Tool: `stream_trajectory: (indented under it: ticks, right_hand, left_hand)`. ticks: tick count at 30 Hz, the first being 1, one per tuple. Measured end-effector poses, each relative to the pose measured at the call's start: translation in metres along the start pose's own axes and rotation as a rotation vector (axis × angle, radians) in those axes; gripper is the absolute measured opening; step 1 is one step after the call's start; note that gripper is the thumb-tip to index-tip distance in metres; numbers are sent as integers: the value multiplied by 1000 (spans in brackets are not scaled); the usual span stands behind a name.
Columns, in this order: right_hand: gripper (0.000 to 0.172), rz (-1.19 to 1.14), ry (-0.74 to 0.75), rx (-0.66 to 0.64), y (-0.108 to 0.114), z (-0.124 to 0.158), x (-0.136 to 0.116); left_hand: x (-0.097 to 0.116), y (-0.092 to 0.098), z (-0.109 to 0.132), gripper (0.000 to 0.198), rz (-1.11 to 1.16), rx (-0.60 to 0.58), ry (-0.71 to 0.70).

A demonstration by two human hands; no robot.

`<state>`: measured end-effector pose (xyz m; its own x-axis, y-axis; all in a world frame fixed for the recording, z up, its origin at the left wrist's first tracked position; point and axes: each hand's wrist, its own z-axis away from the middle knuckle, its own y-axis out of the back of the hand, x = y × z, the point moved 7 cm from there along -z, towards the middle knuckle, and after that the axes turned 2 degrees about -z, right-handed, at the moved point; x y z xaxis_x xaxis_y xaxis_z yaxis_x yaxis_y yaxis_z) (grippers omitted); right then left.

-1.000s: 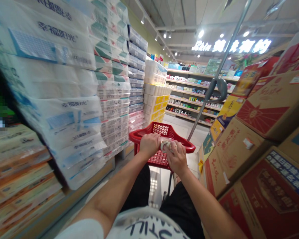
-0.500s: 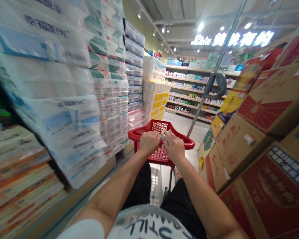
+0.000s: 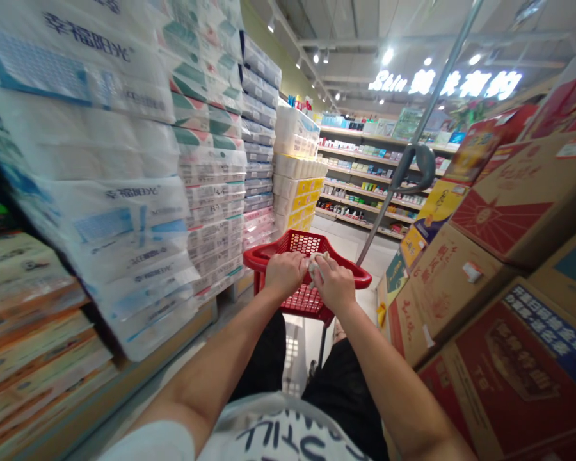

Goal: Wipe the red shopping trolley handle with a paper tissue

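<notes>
A red shopping cart (image 3: 362,276) with a mesh basket stands right in front of me. My left hand (image 3: 285,274) is closed over the cart's near handle bar. Beside it, my right hand (image 3: 335,283) grips the same bar, with a crumpled whitish tissue or cloth (image 3: 314,267) pinched under its fingers. The two hands are close together near the bar's middle. The part of the bar beneath them is hidden, and I make out no goods in the basket.
Tall stacks of packaged tissue paper (image 3: 144,198) line the left side. Cardboard cartons (image 3: 456,288) are piled on the right. A slanting metal pole with a grey hook-shaped part (image 3: 403,169) rises beyond the cart. Stocked shelves (image 3: 352,169) stand across the aisle's end.
The cart and both hands have shifted slightly left in view, and the stacks and cartons have shifted a little. Both hands keep the same grip.
</notes>
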<state>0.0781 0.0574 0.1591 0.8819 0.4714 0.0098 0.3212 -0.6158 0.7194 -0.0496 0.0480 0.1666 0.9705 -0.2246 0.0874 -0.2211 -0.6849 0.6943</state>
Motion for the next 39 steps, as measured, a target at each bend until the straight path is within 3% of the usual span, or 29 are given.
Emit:
stream_trajectory:
  ticks: [4, 7, 13, 21, 28, 31, 36, 39]
  right_hand:
    - [36, -87, -161, -171, -6, -21, 14]
    - [36, -75, -171, -171, -7, -20, 17]
    - [38, 7, 38, 0, 4, 2, -1]
    - [48, 4, 145, -106, 13, 17, -5]
    - [44, 21, -111, -215, 2, -3, 1]
    - [44, 38, -74, -113, 0, 1, -3]
    - [37, 70, 249, 171, 3, 38, -14]
    - [36, 88, 308, 205, 5, 44, -14]
  left_hand:
    - [0, 1, 0, 31, -11, 2, 3]
    - [0, 1, 0, 31, -11, -2, 6]
    - [1, 3, 0, 32, -6, -6, 4]
    - [-2, 3, 4, 32, 22, -5, -34]
    - [-2, 1, 3, 31, 13, 22, -45]
    - [-3, 2, 2, 32, 14, 13, -46]
    - [-3, 4, 3, 33, 22, 9, -48]
    - [-1, 3, 4, 33, 20, 7, -46]
